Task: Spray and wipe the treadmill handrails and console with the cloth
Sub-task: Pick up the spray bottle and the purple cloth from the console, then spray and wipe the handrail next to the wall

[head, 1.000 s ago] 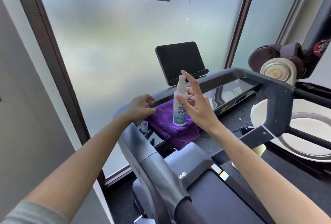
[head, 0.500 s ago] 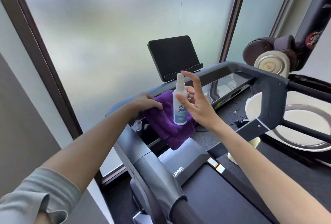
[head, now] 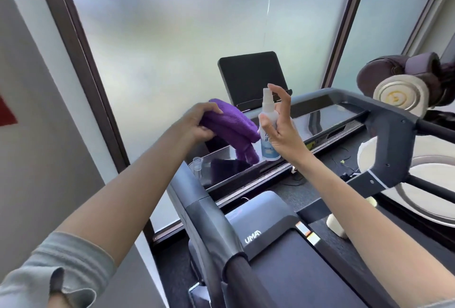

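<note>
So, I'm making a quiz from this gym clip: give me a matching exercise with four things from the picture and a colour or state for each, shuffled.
Things:
1. cloth
2. spray bottle
3. tablet screen
4. small clear cap

States:
A. dark and blank, propped on the console
B. white and blue, at the right hand
C. standing alone on the glossy console
D. purple, lifted by the left hand

Pairs: 1-D, 2-B, 3-A, 4-C

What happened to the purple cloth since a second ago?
The left hand took hold of the cloth and lifted it off the console; one end hangs just above the glass. The right hand stayed around the spray bottle, fingers mostly straight. The bottle, the small clear cap and the tablet kept their places.
</note>
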The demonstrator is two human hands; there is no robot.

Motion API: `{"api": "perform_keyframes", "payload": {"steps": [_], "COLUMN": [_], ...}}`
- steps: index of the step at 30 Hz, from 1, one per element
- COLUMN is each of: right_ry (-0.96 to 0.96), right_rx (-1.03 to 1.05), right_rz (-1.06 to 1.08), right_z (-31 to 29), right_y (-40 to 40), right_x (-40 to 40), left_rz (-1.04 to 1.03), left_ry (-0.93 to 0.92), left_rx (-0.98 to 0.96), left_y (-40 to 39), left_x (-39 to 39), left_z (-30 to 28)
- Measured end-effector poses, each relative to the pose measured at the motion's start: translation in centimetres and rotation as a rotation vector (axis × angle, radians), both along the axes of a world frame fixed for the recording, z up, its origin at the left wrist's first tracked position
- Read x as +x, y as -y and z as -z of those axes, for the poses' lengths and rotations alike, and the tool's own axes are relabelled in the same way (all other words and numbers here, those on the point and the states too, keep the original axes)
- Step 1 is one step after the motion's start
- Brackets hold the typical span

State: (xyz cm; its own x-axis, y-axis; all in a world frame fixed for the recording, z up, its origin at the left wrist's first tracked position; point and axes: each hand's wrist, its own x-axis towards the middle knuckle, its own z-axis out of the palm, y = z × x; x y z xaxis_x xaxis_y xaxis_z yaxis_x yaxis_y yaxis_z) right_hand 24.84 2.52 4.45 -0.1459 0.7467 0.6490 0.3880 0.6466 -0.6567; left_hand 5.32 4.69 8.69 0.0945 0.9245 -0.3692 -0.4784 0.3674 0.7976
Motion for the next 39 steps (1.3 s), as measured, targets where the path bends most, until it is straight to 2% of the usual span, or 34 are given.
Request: {"api": "perform_keyframes", "payload": {"steps": [7, 11, 15, 19, 23, 25, 33, 39], "right_ry": [-0.006, 0.026, -0.011, -0.018, -0.042, -0.008, 0.104, 0.147], "right_rx": [-0.020, 0.004, -0.046, -0.062, -0.181, -0.173, -0.196, -0.204], "right_rz": [-0.092, -0.096, -0.129, -0.160, -0.188, -0.173, -0.177, -0.210], "right_z": [-0.9, -1.8, -2.4, -1.9, -1.3, -0.7, 1.8, 3.3], "right_y": [3.2, 6.1, 10.3, 15.0, 18.9, 20.6, 24.7, 25.6], "right_x": [-0.7, -0.7, -0.8, -0.3, 0.7, 1.2, 5.3, 9.3], "left_rz": [-0.302, -0.215, -0.231, -0.282, -0.283, -0.274, -0.321, -0.479], "left_ry": [0.102, 0.237, 0.197, 0.238, 0.173, 0.141, 0.055, 0.064], "left_rx": [0.203, 0.322, 0.353, 0.345, 0.330, 0.293, 0.124, 0.102], "left_y": [4.6, 9.4, 15.0, 21.1, 27.0, 29.3, 35.4, 38.1], "left_x": [-0.2, -0.8, -1.4, -2.9, -3.7, -3.3, 0.5, 4.4], "left_z": [-0.9, -2.2, -2.4, -1.1, 1.2, 2.3, 6.6, 9.1]}}
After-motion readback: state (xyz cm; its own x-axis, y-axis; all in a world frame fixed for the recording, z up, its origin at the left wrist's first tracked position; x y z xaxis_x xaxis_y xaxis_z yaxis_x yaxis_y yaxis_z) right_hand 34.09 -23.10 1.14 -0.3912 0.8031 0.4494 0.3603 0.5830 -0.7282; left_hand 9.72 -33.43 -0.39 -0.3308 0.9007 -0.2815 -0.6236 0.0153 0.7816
